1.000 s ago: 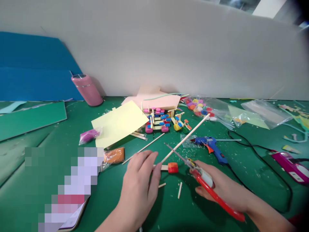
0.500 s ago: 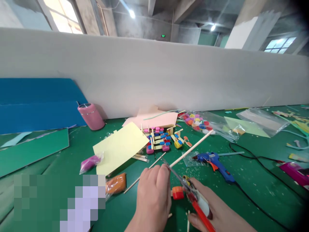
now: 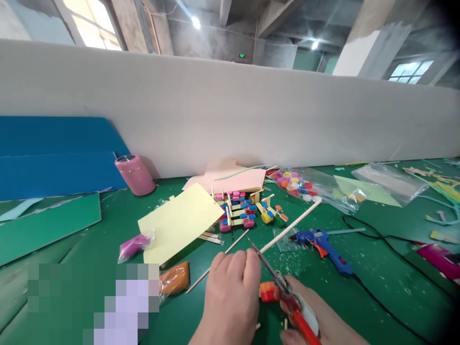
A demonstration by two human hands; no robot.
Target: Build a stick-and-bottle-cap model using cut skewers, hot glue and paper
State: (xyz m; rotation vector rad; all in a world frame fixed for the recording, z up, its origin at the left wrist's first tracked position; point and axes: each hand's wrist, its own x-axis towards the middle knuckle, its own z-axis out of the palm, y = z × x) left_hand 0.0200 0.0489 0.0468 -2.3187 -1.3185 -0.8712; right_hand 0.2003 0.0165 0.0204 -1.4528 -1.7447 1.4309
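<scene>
My left hand is closed, knuckles up, around the lower part of a thin wooden stick that slants up to the right. Red-handled scissors are in my right hand, its fingers wrapped round the handles. Their metal blades reach the stick right beside my left fingers; whether they bite into it I cannot tell. A red and orange bottle-cap-like piece lies behind the blades. Another thin stick rests on the table left of my left hand.
Small wooden frames with coloured wheels stand beyond my hands, beside a yellow sheet. A blue glue gun with a black cord lies right. Further back are a bag of coloured caps and a pink cylinder. A blurred-out patch covers the lower left.
Both hands, the stick and the scissors have shifted slightly right and down. The stick remains in my left hand and the scissors in my right.
</scene>
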